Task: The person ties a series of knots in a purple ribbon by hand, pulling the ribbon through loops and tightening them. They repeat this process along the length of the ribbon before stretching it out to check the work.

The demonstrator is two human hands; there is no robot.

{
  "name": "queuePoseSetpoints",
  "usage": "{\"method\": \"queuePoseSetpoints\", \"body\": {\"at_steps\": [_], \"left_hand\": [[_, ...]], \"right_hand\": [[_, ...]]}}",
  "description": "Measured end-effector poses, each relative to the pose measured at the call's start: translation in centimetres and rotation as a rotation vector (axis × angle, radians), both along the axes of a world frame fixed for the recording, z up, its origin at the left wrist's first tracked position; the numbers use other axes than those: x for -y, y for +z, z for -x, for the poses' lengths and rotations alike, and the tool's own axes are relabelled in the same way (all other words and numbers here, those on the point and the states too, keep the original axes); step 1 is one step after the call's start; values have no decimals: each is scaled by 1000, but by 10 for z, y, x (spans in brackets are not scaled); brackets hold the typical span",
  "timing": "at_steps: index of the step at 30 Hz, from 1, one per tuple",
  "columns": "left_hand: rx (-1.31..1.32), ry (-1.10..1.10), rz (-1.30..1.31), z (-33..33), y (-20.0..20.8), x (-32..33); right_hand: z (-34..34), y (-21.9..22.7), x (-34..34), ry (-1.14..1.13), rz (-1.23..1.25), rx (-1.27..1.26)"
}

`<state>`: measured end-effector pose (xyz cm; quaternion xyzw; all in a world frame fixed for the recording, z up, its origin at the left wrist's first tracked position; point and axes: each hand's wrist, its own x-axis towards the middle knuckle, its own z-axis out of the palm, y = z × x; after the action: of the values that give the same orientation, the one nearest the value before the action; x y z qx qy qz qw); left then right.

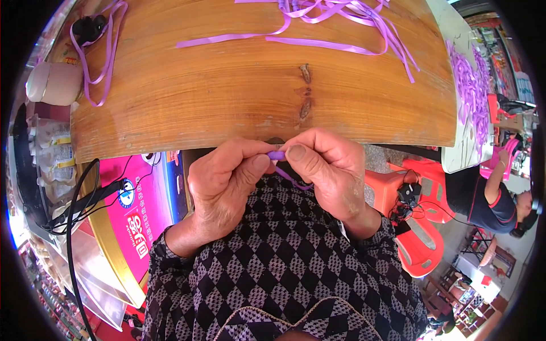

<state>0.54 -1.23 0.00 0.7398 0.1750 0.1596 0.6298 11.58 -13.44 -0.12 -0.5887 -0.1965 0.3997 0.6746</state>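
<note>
Just off the near edge of the wooden table [227, 91], my two hands meet in front of my body. Between the thumb and forefinger of my left hand [227, 176] and those of my right hand [333, 170] is a small piece of purple ribbon [276, 155], pinched at both sides. A loose strand of it hangs below in a curve toward my right hand. My fingertips cover much of the piece, so its exact folding is hidden. Toward the far edge lies a tangle of purple ribbons [364, 17], some ends trailing across the wood.
A looped purple ribbon [108, 62] lies at the table's left beside a pale rounded jar [54, 83]. A white table [459, 149] at the right bears a heap of purple ribbons [472, 91]. Red plastic stools [421, 250] stand below it, near another person [483, 193]. A black cable [69, 244] runs down the left.
</note>
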Motion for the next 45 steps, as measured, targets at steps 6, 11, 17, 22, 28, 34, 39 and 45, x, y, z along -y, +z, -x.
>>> {"method": "queuePoseSetpoints", "body": {"at_steps": [6, 11, 17, 22, 28, 34, 39, 45], "left_hand": [[-138, 56, 285, 1, 0, 2], [-14, 121, 223, 1, -5, 10], [31, 204, 357, -2, -11, 16], [87, 256, 211, -2, -19, 22], [138, 343, 175, -5, -23, 28], [52, 330, 399, -2, -21, 17], [-132, 166, 757, 1, -10, -5], [-211, 81, 886, 11, 12, -12]], "right_hand": [[0, -5, -4, 17, 32, 93], [5, -6, -8, -9, 33, 138], [9, -10, -10, -46, 34, 192], [21, -15, -13, -149, -22, 232], [28, -26, -19, -254, -63, 534], [25, -21, -19, -161, -70, 356], [0, -8, -11, 54, 44, 18], [0, 11, -10, 153, 32, 88]]}}
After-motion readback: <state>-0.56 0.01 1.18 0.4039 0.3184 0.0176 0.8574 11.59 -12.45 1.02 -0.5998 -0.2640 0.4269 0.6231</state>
